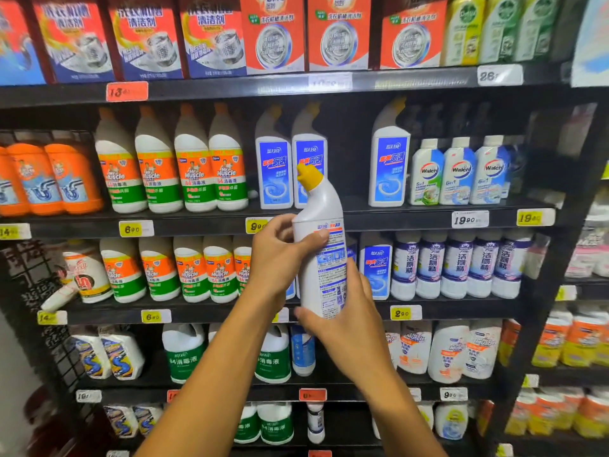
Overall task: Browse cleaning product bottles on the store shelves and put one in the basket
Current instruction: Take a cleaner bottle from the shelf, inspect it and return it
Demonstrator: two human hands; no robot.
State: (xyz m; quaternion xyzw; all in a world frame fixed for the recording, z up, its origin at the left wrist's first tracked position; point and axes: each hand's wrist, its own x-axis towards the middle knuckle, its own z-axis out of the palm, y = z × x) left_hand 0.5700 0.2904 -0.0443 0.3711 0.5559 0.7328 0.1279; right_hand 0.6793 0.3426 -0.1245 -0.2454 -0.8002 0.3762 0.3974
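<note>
A white toilet-cleaner bottle with a yellow angled cap is held up in front of the shelves, its printed back label facing me. My left hand grips its upper body from the left, thumb across the label. My right hand holds its base from below and the right. Matching blue-labelled bottles stand on the shelf behind, with a gap beside them. No basket is in view.
Black shelves carry rows of bottles: orange and green Mr Muscle bottles at left, Walch bottles at right, red boxes on top. Yellow price tags line the shelf edges. Another rack stands at far right.
</note>
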